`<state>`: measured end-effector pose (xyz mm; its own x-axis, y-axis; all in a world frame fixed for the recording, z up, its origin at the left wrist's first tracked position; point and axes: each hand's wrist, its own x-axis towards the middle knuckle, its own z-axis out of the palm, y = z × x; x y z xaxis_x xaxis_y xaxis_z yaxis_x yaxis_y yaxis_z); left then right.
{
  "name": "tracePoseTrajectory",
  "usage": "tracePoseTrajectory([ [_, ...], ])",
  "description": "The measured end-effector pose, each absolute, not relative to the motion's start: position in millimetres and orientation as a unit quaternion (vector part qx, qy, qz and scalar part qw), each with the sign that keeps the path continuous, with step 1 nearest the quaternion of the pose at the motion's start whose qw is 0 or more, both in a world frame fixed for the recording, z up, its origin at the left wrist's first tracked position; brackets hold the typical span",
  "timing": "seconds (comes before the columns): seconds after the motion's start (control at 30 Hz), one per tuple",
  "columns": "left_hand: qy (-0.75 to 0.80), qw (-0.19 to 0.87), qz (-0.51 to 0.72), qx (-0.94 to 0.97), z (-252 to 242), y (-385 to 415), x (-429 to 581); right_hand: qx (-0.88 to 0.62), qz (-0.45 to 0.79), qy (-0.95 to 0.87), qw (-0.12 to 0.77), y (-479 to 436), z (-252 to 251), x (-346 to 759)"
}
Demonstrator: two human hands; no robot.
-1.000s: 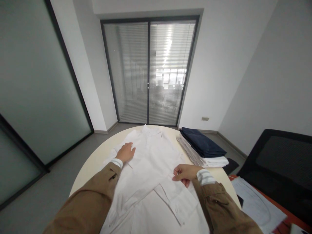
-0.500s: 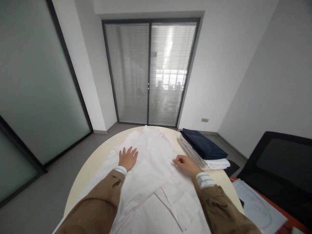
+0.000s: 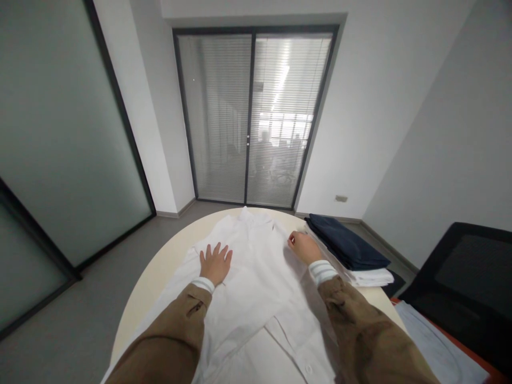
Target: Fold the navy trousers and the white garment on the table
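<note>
A white shirt (image 3: 256,266) lies spread over a round cream-coloured table (image 3: 150,277), its collar toward the far edge. One cuff with a button shows near the front. My left hand (image 3: 216,264) rests palm down on the shirt's left part, fingers spread. At the shirt's right edge, below the shoulder, is my right hand (image 3: 306,248), with thumb and fingers curled together in a pinch. Whether cloth is caught between those fingertips is hidden. Both arms wear brown sleeves over striped cuffs.
Right of my right hand, a folded dark blue garment (image 3: 344,242) lies on folded white cloth (image 3: 372,277). A black mesh chair (image 3: 468,277) stands at the right, light grey cloth (image 3: 436,341) on its orange seat. Beyond the table is a glass door (image 3: 250,117) with blinds.
My right hand has moved farther away along the shirt's right edge, fingers still curled. My left hand stays flat on the shirt. The view has shifted slightly.
</note>
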<state>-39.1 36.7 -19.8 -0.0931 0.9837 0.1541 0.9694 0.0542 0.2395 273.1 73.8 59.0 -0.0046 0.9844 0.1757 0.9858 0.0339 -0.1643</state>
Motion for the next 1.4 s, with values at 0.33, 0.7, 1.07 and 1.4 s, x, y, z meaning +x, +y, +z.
tracePoseTrajectory([
  [0.33, 0.728, 0.011, 0.135, 0.673, -18, 40, -37, -0.698, -0.077, -0.704, 0.103, 128, 53, 249],
  [0.7, 0.727, 0.002, 0.126, 0.675, -18, 44, -33, -0.716, -0.061, -0.686, 0.114, 164, 27, 259],
  [1.07, 0.72, 0.045, 0.075, 0.689, -11, 42, -39, -0.794, 0.025, -0.593, 0.134, 183, 7, 291],
  [1.4, 0.718, 0.071, 0.026, 0.692, 8, 42, -47, -0.779, 0.011, -0.598, 0.186, 176, 12, 291],
])
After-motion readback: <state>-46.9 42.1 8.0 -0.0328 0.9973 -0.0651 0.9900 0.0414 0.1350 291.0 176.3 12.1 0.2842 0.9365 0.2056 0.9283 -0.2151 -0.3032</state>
